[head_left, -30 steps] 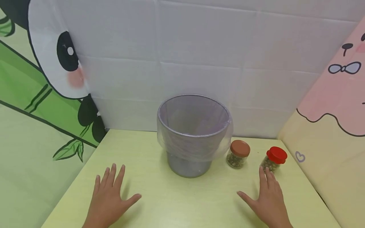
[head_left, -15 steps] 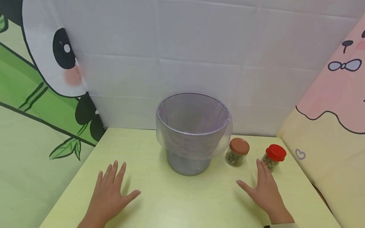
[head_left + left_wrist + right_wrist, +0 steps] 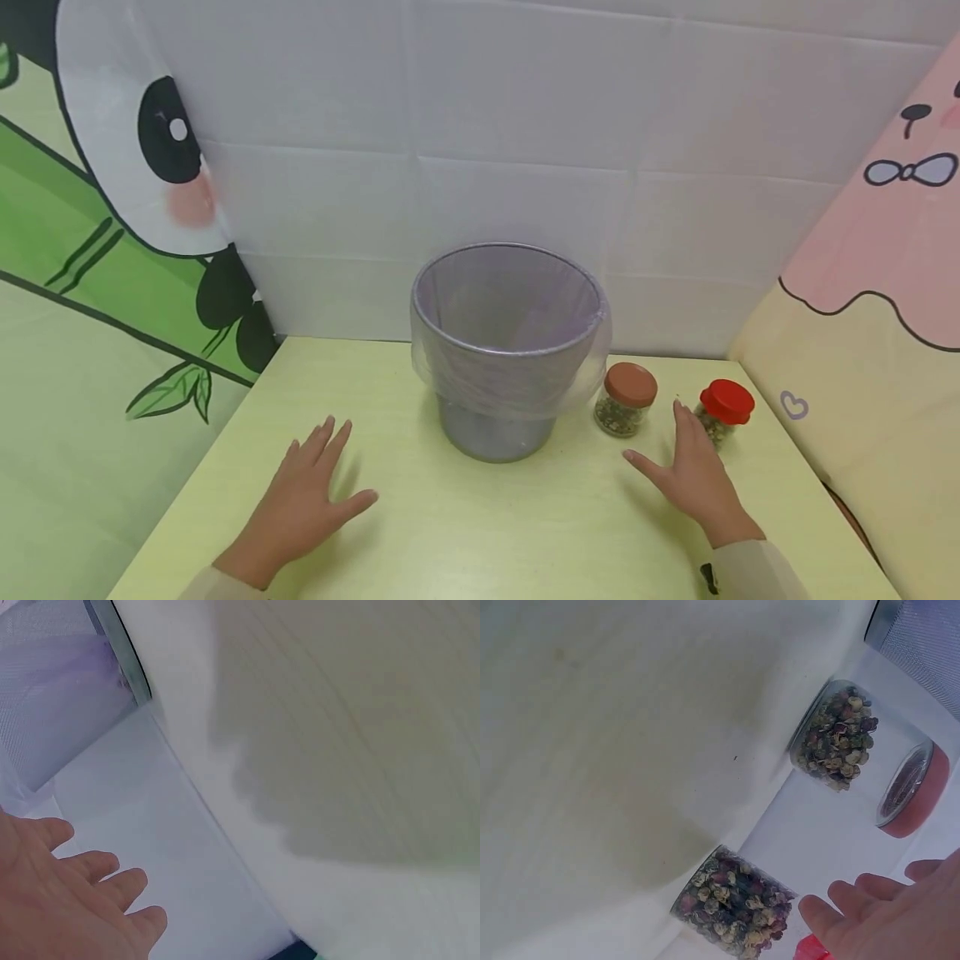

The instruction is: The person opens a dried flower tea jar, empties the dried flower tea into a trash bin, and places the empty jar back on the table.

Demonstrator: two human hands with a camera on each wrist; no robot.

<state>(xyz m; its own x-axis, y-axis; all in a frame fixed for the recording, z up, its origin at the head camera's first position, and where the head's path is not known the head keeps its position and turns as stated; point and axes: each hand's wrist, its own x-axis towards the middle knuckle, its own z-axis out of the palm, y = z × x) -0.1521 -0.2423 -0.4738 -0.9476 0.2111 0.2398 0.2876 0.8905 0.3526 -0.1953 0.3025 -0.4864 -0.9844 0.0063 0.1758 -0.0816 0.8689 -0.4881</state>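
- Left hand: fingers extended, thumb spread wide; holds nothing. Hangs left of the bin, apart from it; its offset shadow suggests a raised palm.
- Right hand: fingers extended, thumb held out to the side; pinches nothing. Overlaps the red-lidded jar in the head view; whether a fingertip touches it cannot be told. The thumb's gap would suit a rounded body.
- Red-lidded jar: upright, far right, just beyond the right fingertips; presumably set there for easy reach by that hand.
- Brown-lidded jar: upright between bin and red-lidded jar, near both, touching neither hand. Lid on, likely to keep the contents dry.
- Dried buds: inside both jars, seen through clear walls.
- Bin: grey, mesh-sided, standing near the back edge and roughly central, probably so either hand can get at its mouth.
- Liner: translucent, purplish, folded outward over the rim; the overhang likely stops it slipping in.
- Table: pale yellow, bearing bin and jars.
- Backdrop: white, creased, behind the table.
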